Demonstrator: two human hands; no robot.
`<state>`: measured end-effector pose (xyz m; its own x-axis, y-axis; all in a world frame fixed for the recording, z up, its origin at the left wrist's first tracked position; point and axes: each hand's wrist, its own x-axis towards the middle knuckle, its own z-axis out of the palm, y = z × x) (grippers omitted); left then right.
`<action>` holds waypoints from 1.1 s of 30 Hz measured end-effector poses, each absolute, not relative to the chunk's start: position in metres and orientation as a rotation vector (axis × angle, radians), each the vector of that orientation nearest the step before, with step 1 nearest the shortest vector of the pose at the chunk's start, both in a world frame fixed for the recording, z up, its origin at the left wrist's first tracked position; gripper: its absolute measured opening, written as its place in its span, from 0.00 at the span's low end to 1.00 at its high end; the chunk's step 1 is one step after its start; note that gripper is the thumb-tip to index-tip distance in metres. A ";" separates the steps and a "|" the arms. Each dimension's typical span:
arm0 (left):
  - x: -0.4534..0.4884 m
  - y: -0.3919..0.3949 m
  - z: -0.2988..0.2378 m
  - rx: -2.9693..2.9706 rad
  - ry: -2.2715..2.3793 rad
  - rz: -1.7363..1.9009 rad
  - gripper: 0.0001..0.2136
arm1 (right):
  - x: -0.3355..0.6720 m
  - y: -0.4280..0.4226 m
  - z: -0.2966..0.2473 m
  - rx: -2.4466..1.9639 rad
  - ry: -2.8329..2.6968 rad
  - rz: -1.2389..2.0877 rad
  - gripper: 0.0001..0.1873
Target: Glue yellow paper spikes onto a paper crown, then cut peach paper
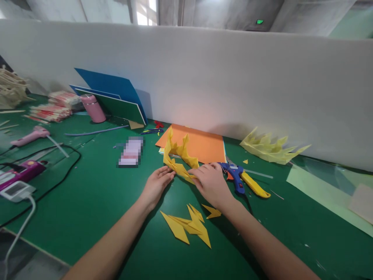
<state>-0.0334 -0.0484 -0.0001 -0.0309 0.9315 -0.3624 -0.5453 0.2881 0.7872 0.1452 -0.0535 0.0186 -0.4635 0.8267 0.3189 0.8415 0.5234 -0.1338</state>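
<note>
1. Two bare hands meet at a yellow spiked paper strip (pixel 179 155) standing on the green table (pixel 87 202), just in front of the orange card sheet (pixel 201 146).
2. Its long axis runs roughly left to right, curling back toward the wall, and its spikes point up.
3. The left hand (pixel 157 182) lies open, fingertips touching the strip's near end; the right hand (pixel 211 182) pinches its lower edge.
4. Loose yellow paper spikes (pixel 189 227) lie flat between the forearms.
5. A blue-and-yellow glue gun (pixel 243 181) lies just beside the right hand.
6. A pale yellow spiked strip (pixel 271 149) leans at the wall, well apart.
</note>
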 end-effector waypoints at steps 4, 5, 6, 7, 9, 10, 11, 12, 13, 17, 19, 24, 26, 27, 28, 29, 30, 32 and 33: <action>-0.036 -0.050 0.003 0.473 1.049 1.279 0.14 | 0.147 -0.057 0.021 -1.333 -2.340 -0.078 0.10; -0.037 -0.050 0.003 0.473 1.058 1.320 0.15 | 0.148 -0.059 0.023 -1.324 -2.308 -0.083 0.10; -0.039 -0.050 0.004 0.478 1.071 1.364 0.14 | 0.151 -0.061 0.026 -1.320 -2.278 -0.079 0.09; -0.040 -0.050 0.004 0.492 1.091 1.402 0.13 | 0.154 -0.064 0.028 -1.320 -2.260 -0.055 0.09; -0.045 -0.051 0.002 0.558 1.168 1.480 0.11 | 0.162 -0.071 0.033 -1.329 -2.264 0.064 0.07; -0.046 -0.051 0.002 0.626 1.217 1.534 0.11 | 0.166 -0.075 0.034 -1.349 -2.272 0.148 0.07; -0.047 -0.053 0.001 0.733 1.261 1.604 0.10 | 0.169 -0.078 0.034 -1.384 -2.265 0.228 0.08; -0.047 -0.054 0.000 0.883 1.286 1.690 0.10 | 0.173 -0.080 0.034 -1.431 -2.235 0.294 0.09; -0.046 -0.057 0.000 1.077 1.281 1.783 0.08 | 0.177 -0.082 0.033 -1.480 -2.186 0.345 0.11; -0.034 -0.074 0.003 1.982 0.999 1.884 0.08 | 0.191 -0.081 0.028 -1.550 -1.982 0.463 0.21; -0.029 -0.082 0.007 2.152 0.919 1.859 0.10 | 0.198 -0.079 0.026 -1.570 -1.936 0.483 0.20; -0.037 -0.091 0.014 2.217 0.872 2.071 0.12 | 0.208 -0.079 0.021 -1.611 -1.932 0.549 0.17; -0.045 -0.088 0.015 2.128 0.961 2.175 0.11 | 0.206 -0.078 0.019 -1.534 -2.015 0.592 0.19; -0.048 -0.084 0.015 2.050 1.036 2.216 0.11 | 0.204 -0.076 0.018 -1.491 -2.068 0.607 0.21; -0.051 -0.081 0.014 1.958 1.103 2.238 0.10 | 0.201 -0.074 0.018 -1.455 -2.123 0.627 0.21; -0.053 -0.077 0.012 1.864 1.175 2.222 0.09 | 0.198 -0.071 0.017 -1.432 -2.175 0.654 0.21; -0.055 -0.072 0.011 1.761 1.263 2.165 0.09 | 0.194 -0.068 0.018 -1.420 -2.214 0.684 0.20; -0.056 -0.063 0.006 1.567 1.429 1.941 0.15 | 0.186 -0.061 0.019 -1.420 -2.246 0.718 0.16; -0.057 -0.059 0.003 1.463 1.491 1.823 0.18 | 0.183 -0.058 0.019 -1.417 -2.251 0.708 0.13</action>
